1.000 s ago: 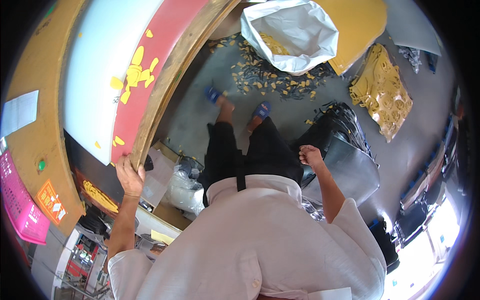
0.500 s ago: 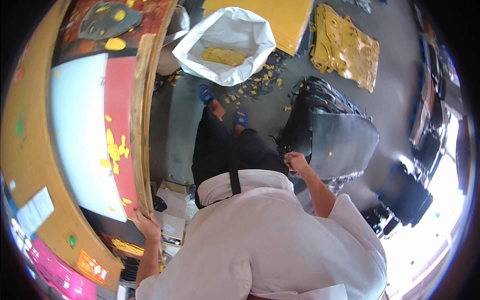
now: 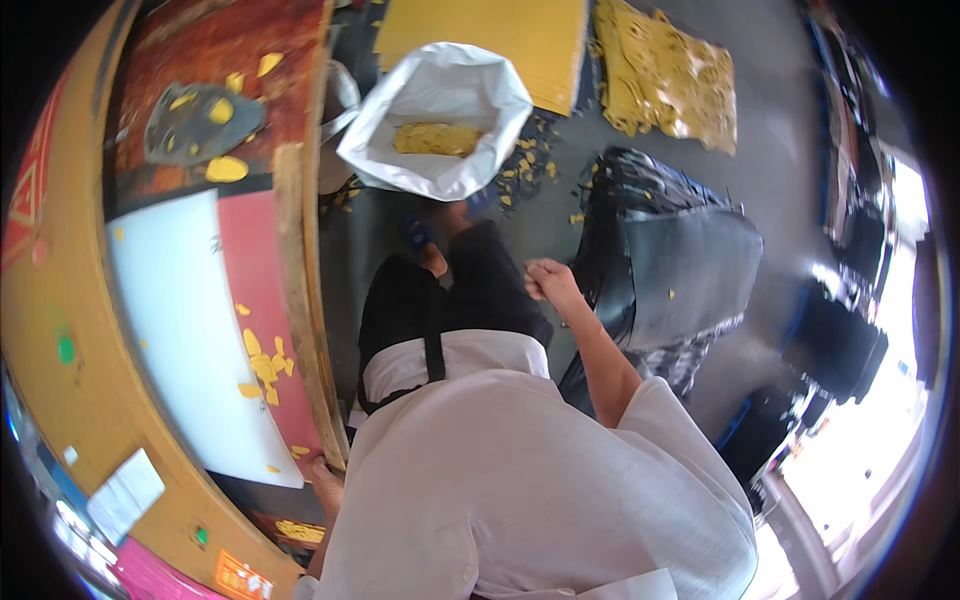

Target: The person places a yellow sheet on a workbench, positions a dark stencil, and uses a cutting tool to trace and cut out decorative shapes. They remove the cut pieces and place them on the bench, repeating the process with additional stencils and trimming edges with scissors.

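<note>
The step in hand is judged to be a walk along the workbench point(image 3: 300, 300) with yellow offcuts carried toward the white sack point(image 3: 440, 120) on the floor. It is done well if the right hand point(image 3: 548, 282) is kept closed until it is over the sack's open mouth, and if footing is watched among the yellow scraps point(image 3: 530, 165) strewn on the grey floor point(image 3: 540, 225). The right hand is seen curled into a loose fist in front of the body, beside a black bag point(image 3: 680, 260); whether anything is pinched inside it cannot be told. The left hand point(image 3: 325, 485) is laid on the bench's wooden edge, low at the person's side, its fingers mostly hidden, so its grip cannot be told either. The sack stands open and upright just beyond the feet, with a heap of yellow pieces inside. More yellow cut-outs point(image 3: 262, 365) are scattered on the bench's red and white sheet.
</note>
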Available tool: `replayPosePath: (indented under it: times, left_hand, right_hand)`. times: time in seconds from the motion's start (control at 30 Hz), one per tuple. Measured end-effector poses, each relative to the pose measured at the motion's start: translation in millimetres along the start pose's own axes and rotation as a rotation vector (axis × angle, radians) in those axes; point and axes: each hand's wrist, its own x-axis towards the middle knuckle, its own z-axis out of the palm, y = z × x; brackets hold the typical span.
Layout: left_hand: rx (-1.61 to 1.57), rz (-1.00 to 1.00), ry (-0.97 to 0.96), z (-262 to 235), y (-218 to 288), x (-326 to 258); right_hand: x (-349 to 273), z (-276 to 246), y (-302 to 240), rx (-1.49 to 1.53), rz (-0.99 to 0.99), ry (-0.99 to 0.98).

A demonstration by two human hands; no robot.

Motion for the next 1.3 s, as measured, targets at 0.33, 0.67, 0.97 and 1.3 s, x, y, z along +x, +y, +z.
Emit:
replayPosePath:
  times: [0.33, 0.67, 0.97, 1.3]
  left_hand:
    - [0.165, -0.186, -0.040, -3.9, 19.9, 8.5]
    - [0.288, -0.298, -0.033, -2.4, 38.8, 2.0]
    - [0.329, -0.338, -0.011, 2.9, 43.0, 6.7]
    - [0.348, -0.356, -0.023, -6.9, 45.2, 15.0]
  right_hand:
    - [-63.0, -62.9, 37.7, 0.233, 0.239, 0.293]
    - [-44.2, -133.7, 13.7, 0.133, 0.179, 0.136]
    - [-57.4, -174.1, -0.8, 0.312, 0.033, 0.311]
    - [-99.8, -147.5, 211.0, 0.087, 0.339, 0.213]
